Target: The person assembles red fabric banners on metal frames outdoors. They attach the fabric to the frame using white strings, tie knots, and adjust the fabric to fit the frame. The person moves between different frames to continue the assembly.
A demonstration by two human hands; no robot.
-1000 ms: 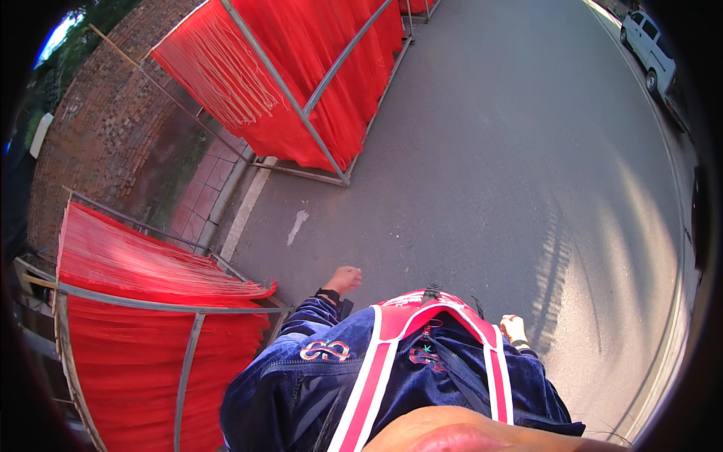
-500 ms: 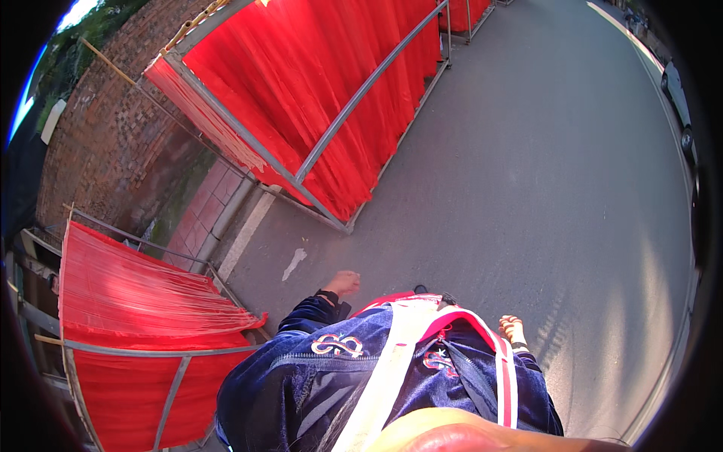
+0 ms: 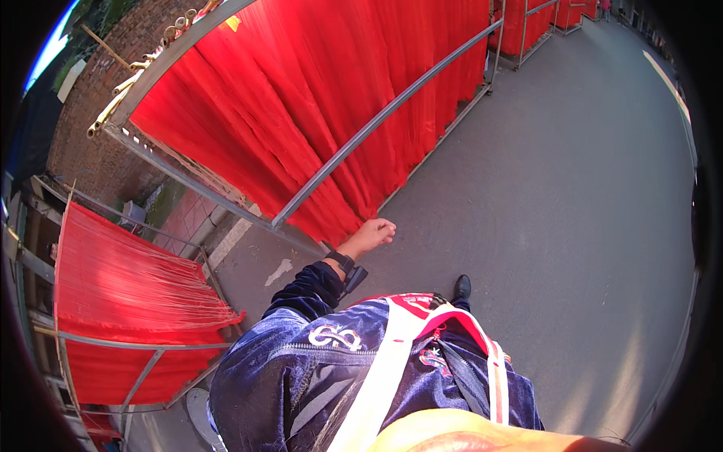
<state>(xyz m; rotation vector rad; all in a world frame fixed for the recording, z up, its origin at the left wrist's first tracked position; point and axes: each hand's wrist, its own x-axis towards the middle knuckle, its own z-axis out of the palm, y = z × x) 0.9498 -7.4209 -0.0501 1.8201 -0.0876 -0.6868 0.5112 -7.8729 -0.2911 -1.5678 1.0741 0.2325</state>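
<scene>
My left hand (image 3: 370,236) is raised in front of me, beside the lower corner of a long red cloth or yarn hanging (image 3: 339,113). Its fingers are loosely curled with nothing visible in them, and I cannot tell from this angle whether it brushes the red strands. A black band (image 3: 340,261) circles the wrist, below the dark blue velvet sleeve. The red hanging is draped over a grey metal frame (image 3: 392,105). My right hand is hidden behind my jacket (image 3: 474,377) and the white and red straps (image 3: 392,361) across it.
A second red-draped rack (image 3: 135,286) stands at my left. Bamboo poles (image 3: 117,98) jut from the near rack's end. More red racks (image 3: 527,26) line the grey road (image 3: 572,188) ahead. A brick wall (image 3: 98,143) runs behind. My black shoe (image 3: 462,286) shows below.
My left hand has swung forward and up, nearer the red hanging. My right hand has dropped out of sight. The near rack fills more of the view, and one shoe has come forward.
</scene>
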